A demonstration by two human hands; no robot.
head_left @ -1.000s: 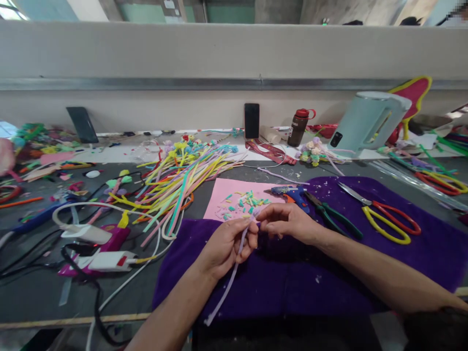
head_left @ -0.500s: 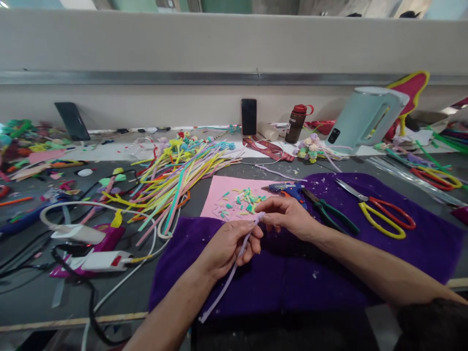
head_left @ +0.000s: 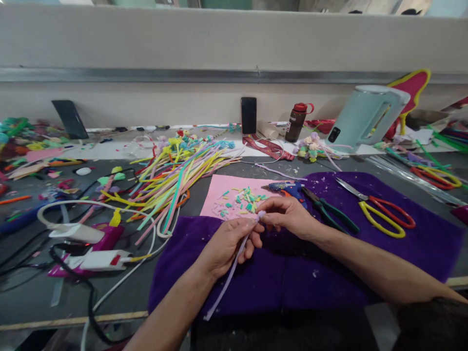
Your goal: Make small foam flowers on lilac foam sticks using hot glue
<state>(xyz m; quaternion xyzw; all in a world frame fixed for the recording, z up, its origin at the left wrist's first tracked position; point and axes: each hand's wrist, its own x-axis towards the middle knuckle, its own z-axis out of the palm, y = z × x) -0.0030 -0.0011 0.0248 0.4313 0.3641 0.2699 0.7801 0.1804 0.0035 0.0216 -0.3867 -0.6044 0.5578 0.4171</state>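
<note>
My left hand (head_left: pixel 228 243) grips the lilac pipe cleaner (head_left: pixel 234 265) while my right hand (head_left: pixel 287 218) pinches its tip. I judge it the curling step; next calls for tight rolling.

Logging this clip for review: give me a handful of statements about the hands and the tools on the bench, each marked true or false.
1. Both hands hold one pale lilac fuzzy pipe cleaner. True: the left hand grips it and the right hand pinches its upper end.
2. The yellow-and-red handled scissors lie on the pink paper sheet. False: they lie on the purple cloth.
3. The blue glue gun lies just beyond the right hand. True.
4. The green-handled pliers are in the right hand. False: they lie on the cloth.
5. The pink sheet is bare. False: small coloured cut bits are scattered on it.
</note>
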